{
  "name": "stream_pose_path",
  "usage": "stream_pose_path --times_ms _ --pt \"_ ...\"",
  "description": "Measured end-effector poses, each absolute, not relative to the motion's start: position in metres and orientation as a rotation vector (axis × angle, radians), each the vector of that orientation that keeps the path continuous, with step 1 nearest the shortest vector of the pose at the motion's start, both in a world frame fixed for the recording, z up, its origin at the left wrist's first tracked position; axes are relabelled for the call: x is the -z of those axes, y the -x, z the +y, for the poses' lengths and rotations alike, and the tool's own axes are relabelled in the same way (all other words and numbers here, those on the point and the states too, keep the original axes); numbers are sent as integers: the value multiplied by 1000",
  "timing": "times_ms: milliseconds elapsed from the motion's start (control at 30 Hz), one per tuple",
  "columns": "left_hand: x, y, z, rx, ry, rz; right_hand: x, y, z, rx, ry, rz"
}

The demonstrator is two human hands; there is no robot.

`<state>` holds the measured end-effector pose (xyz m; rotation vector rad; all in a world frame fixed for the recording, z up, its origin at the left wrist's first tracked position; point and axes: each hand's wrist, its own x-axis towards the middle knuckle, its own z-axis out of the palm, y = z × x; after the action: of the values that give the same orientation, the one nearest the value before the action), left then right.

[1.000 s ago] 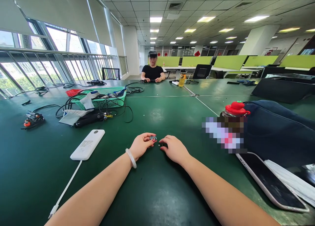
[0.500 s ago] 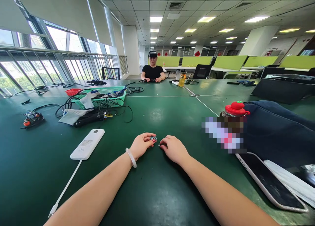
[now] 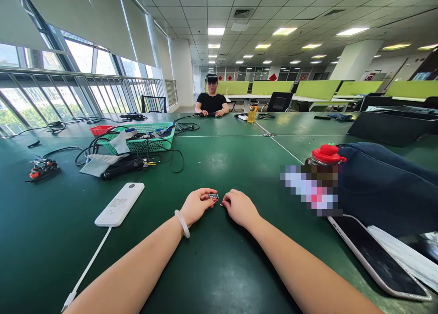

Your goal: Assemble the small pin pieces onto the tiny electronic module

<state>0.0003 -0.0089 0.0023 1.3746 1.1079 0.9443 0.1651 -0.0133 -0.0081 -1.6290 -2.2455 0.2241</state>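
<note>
Green desk (image 3: 219, 264) underneath, the left hand (image 3: 193, 206) grips a small chip (image 3: 213, 196) between thumb and fingers (image 3: 206, 191); just beside it, the right hand (image 3: 240, 208) pinches a tiny piece (image 3: 221, 205).

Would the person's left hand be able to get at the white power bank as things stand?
Probably yes: only green tabletop shows between the left hand and the white power bank. But that hand holds a small electronic part, which would likely need setting down first.
</note>
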Motion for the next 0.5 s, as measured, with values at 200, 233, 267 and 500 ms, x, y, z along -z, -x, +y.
stream_pose_path --times_ms 200,233,267,500 --pt "-3 0 -10 -942 -1392 1114 8 -170 -11 -280 1657 -2220" --pt "-3 0 -10 -942 -1397 1116 8 -171 -11 -279 1652 -2227" --pt "-3 1 -10 -941 -1403 1116 7 -172 -12 -269 1644 -2241" --pt "0 -1 -9 -926 -1406 1081 4 -166 -16 -5 1585 -2399"
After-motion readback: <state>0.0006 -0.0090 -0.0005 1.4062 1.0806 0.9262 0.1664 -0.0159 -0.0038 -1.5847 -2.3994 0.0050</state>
